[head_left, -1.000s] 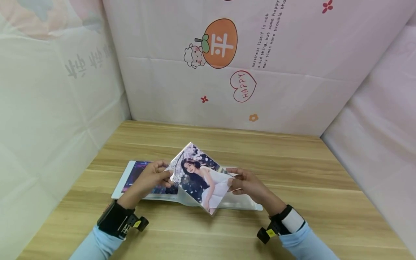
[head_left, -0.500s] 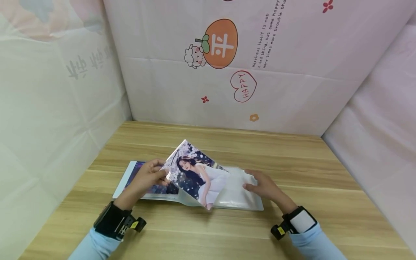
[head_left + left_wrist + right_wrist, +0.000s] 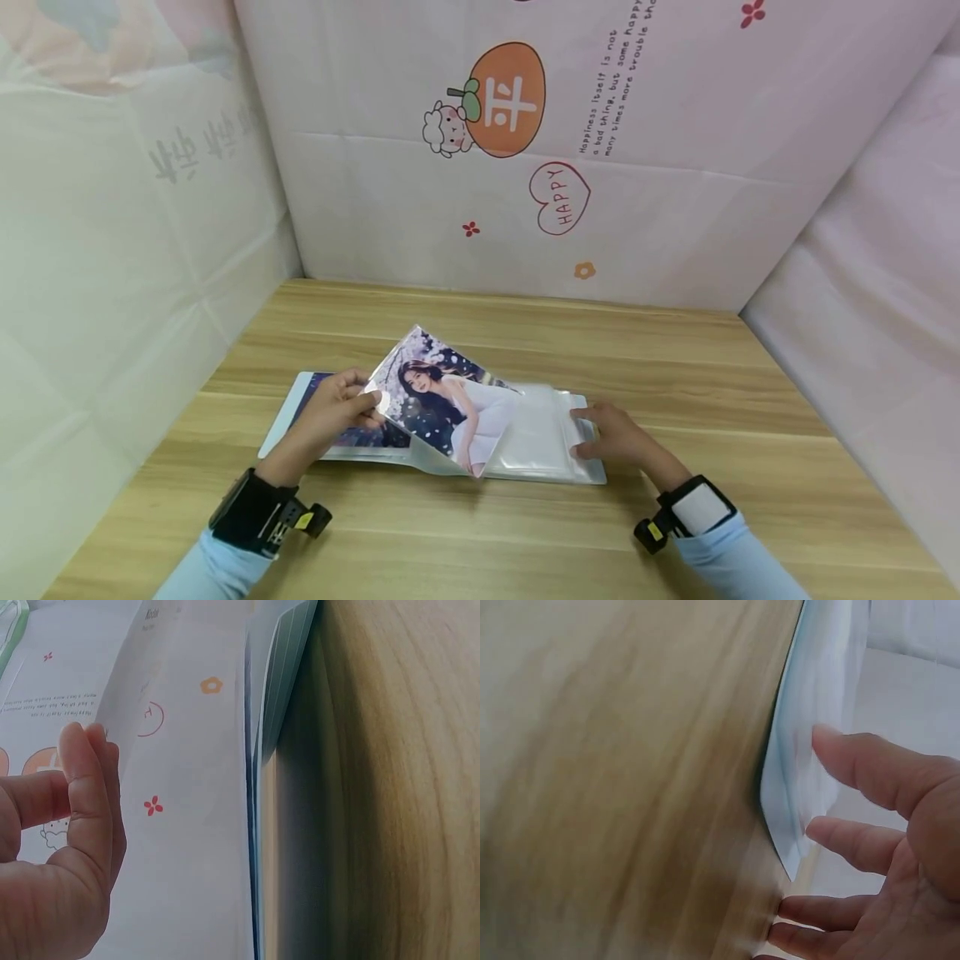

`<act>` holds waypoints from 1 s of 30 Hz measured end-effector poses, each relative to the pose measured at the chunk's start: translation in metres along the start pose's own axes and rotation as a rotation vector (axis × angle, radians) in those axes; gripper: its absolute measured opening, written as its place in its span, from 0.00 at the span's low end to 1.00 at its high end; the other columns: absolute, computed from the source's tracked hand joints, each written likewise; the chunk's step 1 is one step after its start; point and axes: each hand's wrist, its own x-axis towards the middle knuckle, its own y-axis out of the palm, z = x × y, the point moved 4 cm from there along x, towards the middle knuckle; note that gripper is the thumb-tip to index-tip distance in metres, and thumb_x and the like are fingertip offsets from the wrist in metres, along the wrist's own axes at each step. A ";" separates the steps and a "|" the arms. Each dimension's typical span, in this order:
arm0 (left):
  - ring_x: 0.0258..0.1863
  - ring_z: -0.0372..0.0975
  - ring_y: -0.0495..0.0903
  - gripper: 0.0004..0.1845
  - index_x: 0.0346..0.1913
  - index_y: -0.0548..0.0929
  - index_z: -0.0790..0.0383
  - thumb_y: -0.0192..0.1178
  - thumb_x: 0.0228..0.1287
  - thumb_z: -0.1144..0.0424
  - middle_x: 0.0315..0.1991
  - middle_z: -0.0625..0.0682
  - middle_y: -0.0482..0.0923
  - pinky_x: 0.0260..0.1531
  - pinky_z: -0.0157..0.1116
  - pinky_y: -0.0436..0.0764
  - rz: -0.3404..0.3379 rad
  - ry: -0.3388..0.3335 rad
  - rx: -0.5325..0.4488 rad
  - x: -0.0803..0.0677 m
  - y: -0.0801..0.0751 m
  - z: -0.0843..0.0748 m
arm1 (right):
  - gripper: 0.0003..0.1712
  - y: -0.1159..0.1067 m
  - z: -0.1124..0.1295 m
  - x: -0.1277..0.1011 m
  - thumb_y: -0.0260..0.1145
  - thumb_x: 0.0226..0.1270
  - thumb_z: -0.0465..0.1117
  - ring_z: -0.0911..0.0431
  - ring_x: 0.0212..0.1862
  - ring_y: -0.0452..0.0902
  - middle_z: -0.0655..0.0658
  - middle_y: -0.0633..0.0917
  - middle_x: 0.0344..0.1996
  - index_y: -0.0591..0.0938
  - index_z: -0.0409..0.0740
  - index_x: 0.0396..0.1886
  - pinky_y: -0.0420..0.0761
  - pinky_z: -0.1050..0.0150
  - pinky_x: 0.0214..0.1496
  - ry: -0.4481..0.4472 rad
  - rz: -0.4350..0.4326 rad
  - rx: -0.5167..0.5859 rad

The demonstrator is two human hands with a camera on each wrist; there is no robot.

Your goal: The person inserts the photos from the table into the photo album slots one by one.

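Note:
In the head view my left hand (image 3: pixel 330 418) pinches a printed photo (image 3: pixel 446 404) of a person in a white dress by its left corner. The photo is tilted above an opened photo album (image 3: pixel 279 429) on the table. In the left wrist view, thumb and fingers meet at the edge of the photo (image 3: pixel 133 667). My right hand (image 3: pixel 618 437) is at the album's right end, its thumb and fingertips against the clear sleeve pages (image 3: pixel 536 437). Seen from the right wrist, its thumb and forefinger stand apart at the page edges (image 3: pixel 802 776). Another picture (image 3: pixel 367 437) shows on the album's left side.
A wood-grain table (image 3: pixel 480 542) carries the album. Behind it rises a printed cloth wall (image 3: pixel 390 200), with white cloth side walls at left (image 3: pixel 127 275) and right (image 3: pixel 862 333). A wrist camera (image 3: pixel 313 520) sticks out beside my left wrist.
My right hand has let go of the photo and moved right to the sleeve pages at the album's end. My left hand has shifted slightly left with the photo.

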 end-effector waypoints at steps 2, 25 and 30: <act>0.23 0.41 0.81 0.16 0.51 0.64 0.78 0.52 0.65 0.72 0.25 0.56 0.79 0.28 0.38 0.81 -0.010 0.000 -0.001 0.000 -0.002 0.000 | 0.34 0.001 0.001 0.000 0.73 0.50 0.39 0.29 0.57 0.61 0.21 0.68 0.54 0.74 0.29 0.57 0.65 0.38 0.54 0.017 -0.003 -0.012; 0.19 0.36 0.78 0.11 0.47 0.65 0.77 0.49 0.65 0.74 0.22 0.49 0.76 0.22 0.30 0.79 -0.332 0.012 -0.069 -0.025 -0.059 -0.002 | 0.35 0.002 -0.001 -0.005 0.72 0.52 0.43 0.27 0.58 0.57 0.22 0.65 0.57 0.73 0.31 0.58 0.61 0.35 0.53 0.043 -0.020 0.003; 0.19 0.35 0.78 0.11 0.47 0.65 0.76 0.49 0.65 0.72 0.21 0.48 0.76 0.22 0.30 0.79 -0.365 0.005 -0.033 -0.029 -0.062 -0.006 | 0.35 0.002 -0.001 -0.006 0.73 0.52 0.43 0.28 0.57 0.58 0.22 0.66 0.56 0.73 0.31 0.58 0.62 0.35 0.53 0.032 -0.028 -0.014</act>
